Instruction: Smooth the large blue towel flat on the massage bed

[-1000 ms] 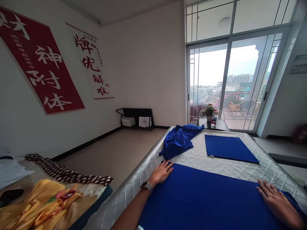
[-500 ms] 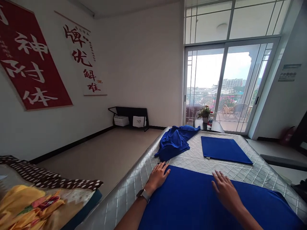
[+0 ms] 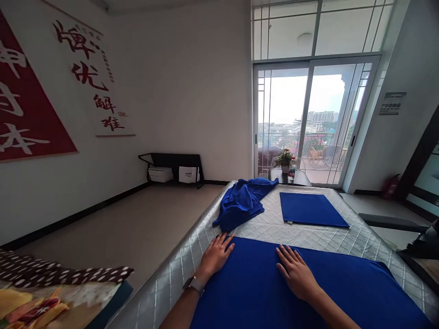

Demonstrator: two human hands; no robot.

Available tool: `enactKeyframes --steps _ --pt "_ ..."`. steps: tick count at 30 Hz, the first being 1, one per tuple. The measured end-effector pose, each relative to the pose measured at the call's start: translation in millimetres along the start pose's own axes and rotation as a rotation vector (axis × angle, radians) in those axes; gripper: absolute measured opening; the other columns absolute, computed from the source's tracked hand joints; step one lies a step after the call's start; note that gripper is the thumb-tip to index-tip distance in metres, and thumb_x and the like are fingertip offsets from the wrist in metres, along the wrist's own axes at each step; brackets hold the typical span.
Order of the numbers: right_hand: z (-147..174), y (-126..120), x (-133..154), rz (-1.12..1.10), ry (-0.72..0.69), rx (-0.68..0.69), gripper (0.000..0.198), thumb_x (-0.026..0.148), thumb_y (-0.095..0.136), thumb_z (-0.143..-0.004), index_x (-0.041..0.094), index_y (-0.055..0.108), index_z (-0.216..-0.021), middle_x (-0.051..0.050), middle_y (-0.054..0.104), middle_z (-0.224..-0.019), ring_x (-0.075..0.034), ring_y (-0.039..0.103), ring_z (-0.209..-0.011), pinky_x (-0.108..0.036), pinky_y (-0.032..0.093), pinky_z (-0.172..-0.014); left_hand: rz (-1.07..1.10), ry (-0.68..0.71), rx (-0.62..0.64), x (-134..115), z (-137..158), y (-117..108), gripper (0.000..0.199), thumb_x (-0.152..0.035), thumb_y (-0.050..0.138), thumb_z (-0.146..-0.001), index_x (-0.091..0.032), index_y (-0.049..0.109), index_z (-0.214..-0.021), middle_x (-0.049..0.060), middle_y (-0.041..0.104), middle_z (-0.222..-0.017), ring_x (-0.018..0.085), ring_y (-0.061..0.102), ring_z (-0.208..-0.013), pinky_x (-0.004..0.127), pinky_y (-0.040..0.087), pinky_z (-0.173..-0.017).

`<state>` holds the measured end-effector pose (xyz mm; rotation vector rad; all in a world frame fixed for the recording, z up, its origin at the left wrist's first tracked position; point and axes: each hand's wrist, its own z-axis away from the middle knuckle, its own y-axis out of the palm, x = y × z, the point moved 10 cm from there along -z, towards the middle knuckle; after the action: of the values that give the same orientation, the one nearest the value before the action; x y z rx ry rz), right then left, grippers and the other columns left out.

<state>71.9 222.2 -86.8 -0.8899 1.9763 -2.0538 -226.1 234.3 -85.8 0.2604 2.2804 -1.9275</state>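
Observation:
A large blue cloth [image 3: 254, 283] lies spread over the near part of the quilted silver table cover [image 3: 274, 228]. My left hand [image 3: 216, 255] rests flat on the cloth's far left corner, fingers stretched out, a watch on the wrist. Further right, my right hand [image 3: 297, 270] lies palm down near the far edge of the same cloth, its fingers spread and holding nothing. Beyond my left hand sits a crumpled blue cloth [image 3: 242, 203]. A flat, neatly squared blue cloth [image 3: 312, 209] with a small pale tag lies at the far right.
At the table's far end stand a potted plant [image 3: 284, 159] and a bottle [image 3: 291, 169]. A patterned cushion or fabric [image 3: 68, 297] is at lower left. Past the floor, a black rack [image 3: 174, 161] holds white boxes. A dark bench [image 3: 391, 221] is to the right.
My right hand has slid left across the spread cloth, closer to my left hand. My left hand stays at the corner. The view has turned slightly right.

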Motion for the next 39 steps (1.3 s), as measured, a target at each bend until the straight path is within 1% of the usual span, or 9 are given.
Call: enactKeyframes --steps 8,11,21,26,28,30,32,35,39 --pt "105 -46 -230 0.243 0.219 -0.142 0.066 0.061 0.023 -0.098 0.032 0.045 -0.153 0.0 0.035 -0.163 -0.027 0.025 -0.153 -0.052 0.027 -0.123 -0.003 -0.034 0.048 14 -4 14 0.058 -0.057 0.03 -0.104 -0.033 0.034 -0.157 0.008 0.037 -0.165 0.028 0.027 -0.154 0.055 0.022 -0.125" --pt "126 -51 -292 0.302 0.278 -0.202 0.065 0.05 0.022 -0.097 0.026 0.05 -0.15 -0.004 0.039 -0.161 -0.028 0.03 -0.151 -0.055 0.032 -0.12 -0.022 -0.037 0.057 16 -4 15 0.058 -0.055 0.03 -0.105 -0.032 0.032 -0.158 0.009 0.036 -0.166 0.028 0.025 -0.155 0.055 0.021 -0.125" --pt "117 -45 -320 0.327 0.294 -0.24 0.068 0.05 0.025 -0.093 0.024 0.053 -0.149 -0.005 0.038 -0.162 -0.03 0.027 -0.152 -0.056 0.029 -0.121 -0.083 -0.077 0.114 20 -1 11 0.058 -0.054 0.031 -0.105 -0.033 0.03 -0.159 0.008 0.033 -0.167 0.029 0.02 -0.156 0.055 0.02 -0.125" --pt "120 -57 -335 0.288 0.35 -0.212 0.067 0.052 0.027 -0.091 0.026 0.056 -0.145 -0.007 0.042 -0.16 -0.033 0.033 -0.15 -0.059 0.032 -0.119 -0.065 -0.047 0.029 19 1 5 0.059 -0.057 0.03 -0.105 -0.032 0.033 -0.158 0.008 0.036 -0.165 0.029 0.027 -0.154 0.056 0.025 -0.123" --pt "117 -66 -325 0.305 0.437 -0.225 0.067 0.049 0.023 -0.092 0.023 0.057 -0.144 -0.01 0.044 -0.159 -0.035 0.035 -0.148 -0.062 0.034 -0.117 -0.071 -0.052 0.001 20 2 2 0.06 -0.057 0.031 -0.104 -0.029 0.035 -0.158 0.009 0.038 -0.164 0.029 0.03 -0.153 0.056 0.026 -0.123" --pt "105 -75 -288 0.326 0.484 -0.263 0.069 0.044 0.018 -0.094 0.015 0.054 -0.146 -0.013 0.044 -0.159 -0.036 0.033 -0.149 -0.061 0.032 -0.118 -0.087 -0.065 -0.031 18 3 -5 0.061 -0.057 0.032 -0.104 -0.027 0.04 -0.156 0.01 0.04 -0.163 0.029 0.033 -0.152 0.054 0.025 -0.124" --pt "79 -74 -216 0.317 0.371 -0.268 0.072 0.043 0.016 -0.097 0.007 0.047 -0.15 -0.015 0.04 -0.16 -0.034 0.027 -0.152 -0.055 0.025 -0.123 -0.097 -0.072 -0.094 11 4 -16 0.061 -0.057 0.033 -0.103 -0.024 0.045 -0.153 0.01 0.043 -0.161 0.029 0.036 -0.15 0.052 0.025 -0.125" --pt "35 -54 -90 0.169 0.18 -0.21 0.07 0.051 0.02 -0.101 0.013 0.038 -0.156 -0.009 0.036 -0.163 -0.028 0.024 -0.154 -0.049 0.02 -0.126 -0.064 -0.021 -0.17 -17 8 -27 0.059 -0.056 0.031 -0.104 -0.025 0.052 -0.149 0.008 0.048 -0.159 0.027 0.039 -0.149 0.048 0.029 -0.125" --pt "-10 -14 39 -0.027 -0.017 -0.045 0.071 0.055 0.016 -0.103 0.013 0.033 -0.158 -0.008 0.03 -0.165 -0.025 0.02 -0.155 -0.046 0.016 -0.127 0.006 0.182 -0.104 -67 14 -12 0.057 -0.059 0.032 -0.104 -0.031 0.049 -0.151 0.003 0.044 -0.161 0.024 0.036 -0.15 0.047 0.029 -0.125"
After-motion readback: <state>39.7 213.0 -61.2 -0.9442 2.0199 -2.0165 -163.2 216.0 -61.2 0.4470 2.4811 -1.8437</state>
